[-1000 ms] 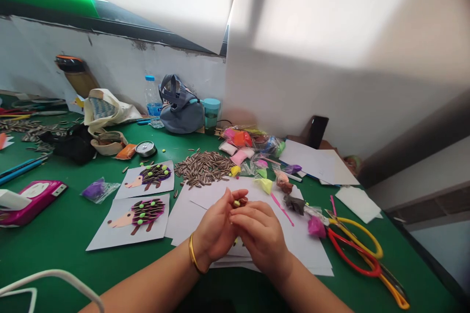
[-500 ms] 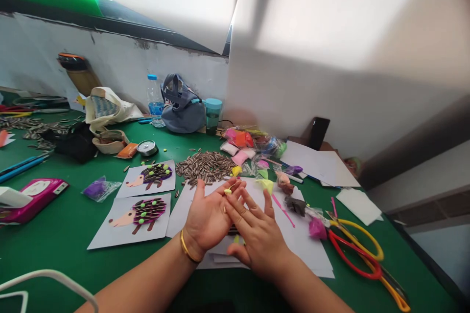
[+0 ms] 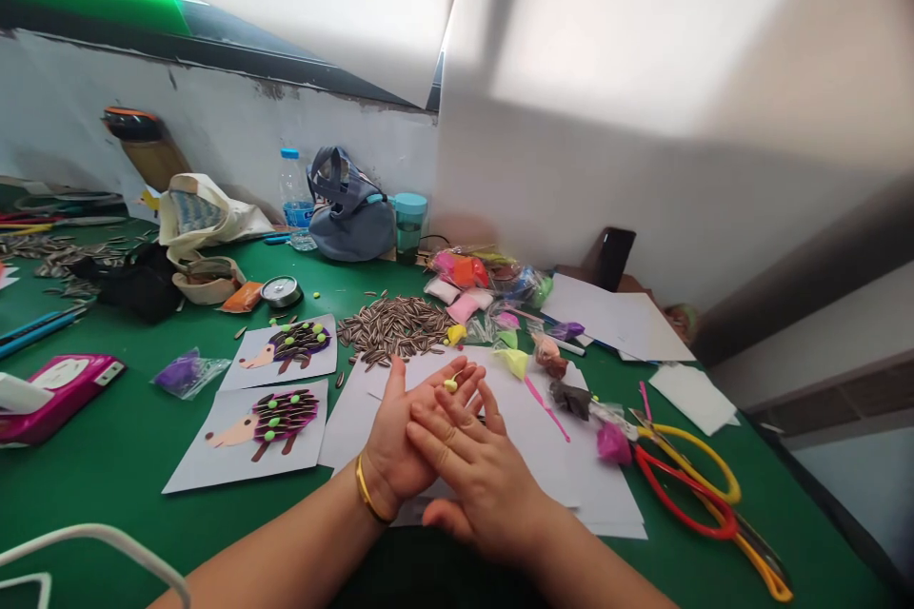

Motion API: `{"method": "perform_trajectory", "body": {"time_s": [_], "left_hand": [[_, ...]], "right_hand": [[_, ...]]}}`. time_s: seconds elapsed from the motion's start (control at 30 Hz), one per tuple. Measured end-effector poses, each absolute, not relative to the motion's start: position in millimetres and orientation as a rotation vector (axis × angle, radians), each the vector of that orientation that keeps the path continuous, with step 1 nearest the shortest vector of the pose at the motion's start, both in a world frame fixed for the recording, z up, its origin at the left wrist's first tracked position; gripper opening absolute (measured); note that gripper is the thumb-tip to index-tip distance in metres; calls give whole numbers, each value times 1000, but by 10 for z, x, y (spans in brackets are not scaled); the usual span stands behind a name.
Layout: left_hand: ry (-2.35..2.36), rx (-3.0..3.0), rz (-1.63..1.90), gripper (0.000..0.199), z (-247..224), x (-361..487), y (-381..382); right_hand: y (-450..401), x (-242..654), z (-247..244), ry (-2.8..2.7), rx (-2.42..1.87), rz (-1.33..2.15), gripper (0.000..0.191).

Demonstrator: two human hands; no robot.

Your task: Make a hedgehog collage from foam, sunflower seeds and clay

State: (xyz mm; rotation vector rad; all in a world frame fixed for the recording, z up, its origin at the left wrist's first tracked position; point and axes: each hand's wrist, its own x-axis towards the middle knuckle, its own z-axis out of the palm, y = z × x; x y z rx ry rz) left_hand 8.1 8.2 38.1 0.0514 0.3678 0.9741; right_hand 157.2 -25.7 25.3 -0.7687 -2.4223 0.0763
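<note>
Palm up, my left hand (image 3: 410, 428) lies open with its fingers stretched out. A small pale yellow clay piece (image 3: 451, 383) with a thin tail rests on its fingers. My right hand (image 3: 478, 471) lies flat across the left palm, fingers extended; whatever may be between the palms is hidden. Beneath both hands are white paper sheets (image 3: 528, 457). To the left lie two cards with clay hedgehogs, a nearer hedgehog card (image 3: 214, 471) and a farther hedgehog card (image 3: 239, 371), both bearing seed spines and green dots. A sunflower seed pile (image 3: 392, 328) sits beyond my hands.
Bagged coloured clay (image 3: 467, 281) and a yellow clay lump (image 3: 514, 362) lie beyond and to the right. Scissors (image 3: 685, 495) with red and yellow handles rest at right. A magenta box (image 3: 68, 395) stands left; a water bottle (image 3: 292, 200) and blue-grey bag (image 3: 349, 228) stand by the wall.
My right hand has slid toward the heel of my left palm, its fingertips now short of the yellow clay piece. The view has shifted slightly.
</note>
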Motion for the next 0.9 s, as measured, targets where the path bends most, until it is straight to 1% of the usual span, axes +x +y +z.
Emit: {"method": "perform_trajectory", "body": {"time_s": [0.1,0.23,0.37,0.43,0.57,0.67,0.7,0.8,0.83,0.9], "left_hand": [[341,57,969,76,395,106,71],[320,83,942,72,413,124,58],[312,102,926,72,414,139,42],[297,99,936,71,409,143,38],[276,111,971,68,400,106,71],[299,117,1074,69,395,20,142],[313,117,1114,69,392,-17,171],[364,120,1186,70,371,-129,255],[376,119,1203,69,360,-159,278],[396,117,1234,68,336,-204,315]], "right_hand": [[-226,1592,221,-2345,-814,59,42],[-215,1601,185,-2257,-822,126,38],[-225,1613,239,-2145,-873,237,21],[-217,1651,277,-2075,-906,316,15],[-170,1799,284,-1910,-973,477,13],[-127,1927,233,-1773,-1075,567,10],[-113,1962,214,-1750,-1115,590,11],[-85,2024,176,-1805,-1172,631,23],[-80,2029,169,-1851,-1166,635,23],[-80,2018,162,-1947,-1155,638,17]]}}
